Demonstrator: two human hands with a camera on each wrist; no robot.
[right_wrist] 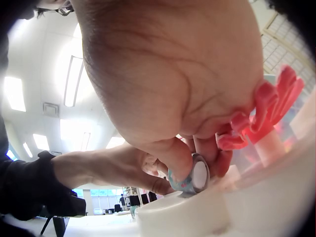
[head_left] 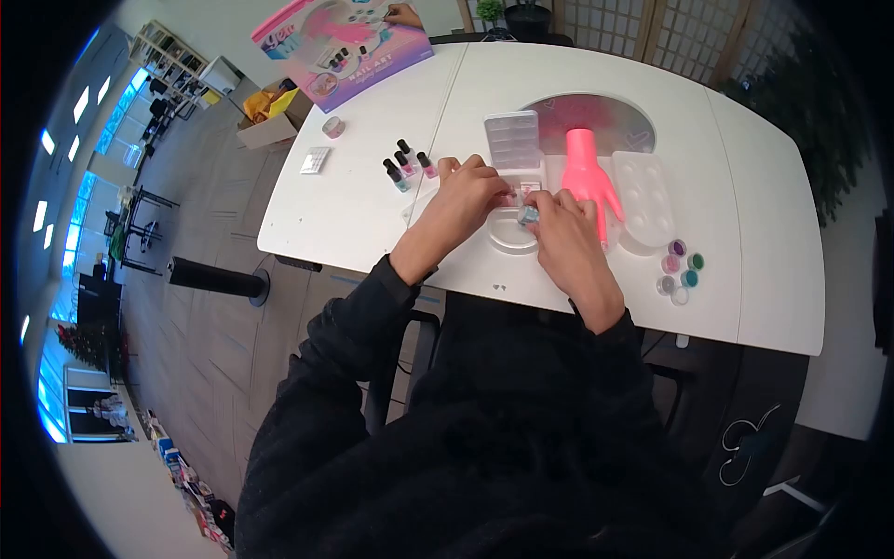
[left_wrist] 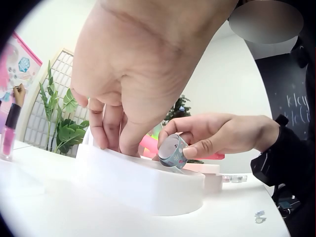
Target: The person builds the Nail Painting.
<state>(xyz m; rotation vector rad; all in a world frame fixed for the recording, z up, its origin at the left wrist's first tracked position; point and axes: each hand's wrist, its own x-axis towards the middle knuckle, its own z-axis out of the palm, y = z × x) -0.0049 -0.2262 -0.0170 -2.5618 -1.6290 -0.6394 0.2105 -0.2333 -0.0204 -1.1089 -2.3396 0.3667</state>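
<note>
right hand (head_left: 566, 238) pinching rolled patterned strip (left_wrist: 174, 157) at white tray (left_wrist: 143, 190), left hand (head_left: 466, 197) fingers-down at it, can't tell if grasping anything.

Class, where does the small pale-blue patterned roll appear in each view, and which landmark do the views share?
Head: the small pale-blue patterned roll is right of centre, above mid-height, in the right hand.
Left wrist: the roll is just right of centre, below mid-height.
Right wrist: the roll is right of centre, in the lower half.
Shared landmark: the bright pink model hand, partly hidden in the left wrist view.
</note>
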